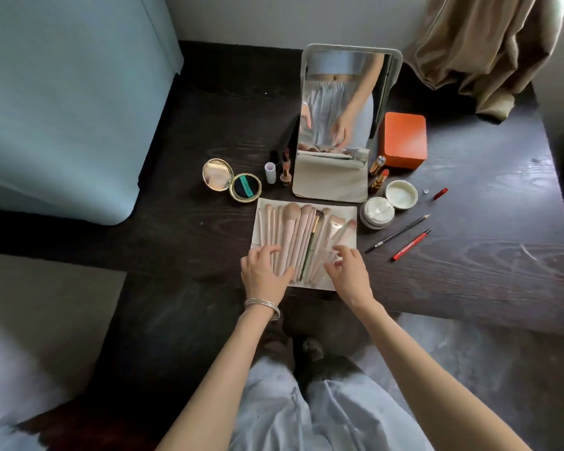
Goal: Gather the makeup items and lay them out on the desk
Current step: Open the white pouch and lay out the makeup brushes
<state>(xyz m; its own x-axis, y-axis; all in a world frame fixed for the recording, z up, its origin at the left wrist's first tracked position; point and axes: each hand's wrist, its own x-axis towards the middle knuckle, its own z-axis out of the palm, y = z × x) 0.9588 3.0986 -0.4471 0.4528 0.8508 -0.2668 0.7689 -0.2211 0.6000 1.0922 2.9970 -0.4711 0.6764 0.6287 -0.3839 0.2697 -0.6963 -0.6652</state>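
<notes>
Both hands, left hand [263,267] resting loose-fingered and right hand [349,270] hovering empty, meet the brushes [298,236] (handles pointing down-frame) at centre.

pink brushes [293,236] fanned on white mat [345,213], pencils [404,237] right

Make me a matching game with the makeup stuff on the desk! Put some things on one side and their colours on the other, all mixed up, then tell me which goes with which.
Things:
1. box beside the mirror
2. round compact, lying open
3. pencil nearest the powder jar
4. handles of most brushes on the mat

Colours:
A. pale pink
B. gold
C. orange
D. black

Pairs: 1-C, 2-B, 3-D, 4-A
</notes>
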